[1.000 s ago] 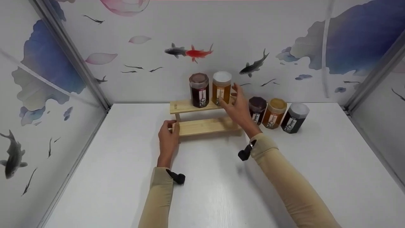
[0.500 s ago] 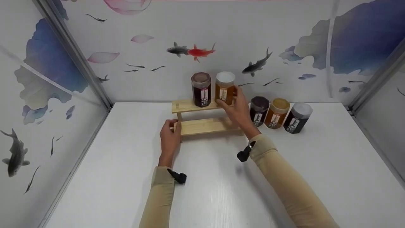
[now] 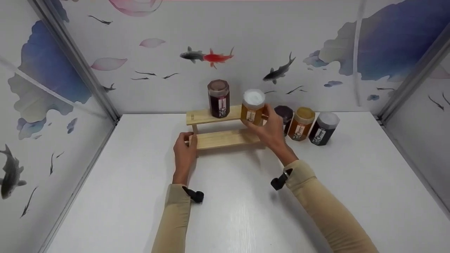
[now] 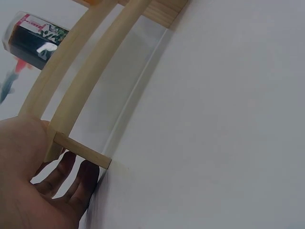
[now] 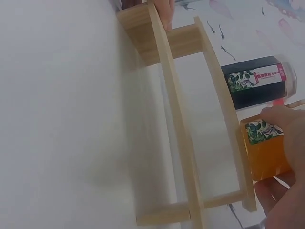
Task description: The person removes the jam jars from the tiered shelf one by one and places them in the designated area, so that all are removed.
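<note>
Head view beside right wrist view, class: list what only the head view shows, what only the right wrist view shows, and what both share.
Head view only: the purple-lidded jar, yellow-lidded jar and grey-lidded jar standing on the white table, plus the white lid of the amber jar.

Right wrist view only: the green leaf print on the amber jar's label, too small to make out in the head view.

Both: the wooden rack, the left hand holding it, the right hand gripping the amber jar, and the dark red jar.
</note>
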Demonstrator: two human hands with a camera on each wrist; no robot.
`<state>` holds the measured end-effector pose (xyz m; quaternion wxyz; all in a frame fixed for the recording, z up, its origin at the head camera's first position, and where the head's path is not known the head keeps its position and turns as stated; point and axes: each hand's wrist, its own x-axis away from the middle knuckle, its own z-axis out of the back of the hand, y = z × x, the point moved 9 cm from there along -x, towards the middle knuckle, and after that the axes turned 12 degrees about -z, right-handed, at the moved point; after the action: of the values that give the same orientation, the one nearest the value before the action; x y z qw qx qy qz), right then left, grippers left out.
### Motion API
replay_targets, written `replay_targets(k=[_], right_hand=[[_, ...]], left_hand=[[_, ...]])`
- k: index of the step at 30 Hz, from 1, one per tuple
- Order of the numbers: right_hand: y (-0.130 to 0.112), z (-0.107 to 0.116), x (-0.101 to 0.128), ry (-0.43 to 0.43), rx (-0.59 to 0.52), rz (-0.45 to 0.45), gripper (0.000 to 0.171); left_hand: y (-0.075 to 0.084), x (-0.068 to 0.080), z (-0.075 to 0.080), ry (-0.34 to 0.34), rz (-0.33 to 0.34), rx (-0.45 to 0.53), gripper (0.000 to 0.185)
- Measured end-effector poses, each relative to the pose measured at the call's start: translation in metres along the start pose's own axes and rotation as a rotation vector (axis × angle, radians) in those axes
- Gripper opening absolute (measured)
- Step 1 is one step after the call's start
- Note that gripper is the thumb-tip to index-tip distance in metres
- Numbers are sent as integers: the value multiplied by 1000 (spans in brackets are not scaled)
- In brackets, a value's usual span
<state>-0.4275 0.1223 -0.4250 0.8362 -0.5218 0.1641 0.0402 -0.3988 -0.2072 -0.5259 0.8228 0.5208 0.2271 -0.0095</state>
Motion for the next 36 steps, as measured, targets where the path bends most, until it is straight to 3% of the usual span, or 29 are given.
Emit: replay_targets(k=[11, 19, 26, 32, 36], right_hand=[[27, 44, 26, 51, -15, 16, 78], [63, 72, 40, 62, -70, -70, 80], [91, 97, 48, 98, -47, -145, 78], [117, 100, 50, 50, -22, -248, 81], [134, 96, 51, -36, 23, -310, 84]], left_hand=[[0, -1, 1, 5, -4, 2, 31], [1, -1, 1, 13, -23, 10, 30], [1, -2, 1, -4, -1, -2, 33], [0, -1, 1, -15, 19, -8, 34], [-1, 0, -1, -17, 31, -9, 34]])
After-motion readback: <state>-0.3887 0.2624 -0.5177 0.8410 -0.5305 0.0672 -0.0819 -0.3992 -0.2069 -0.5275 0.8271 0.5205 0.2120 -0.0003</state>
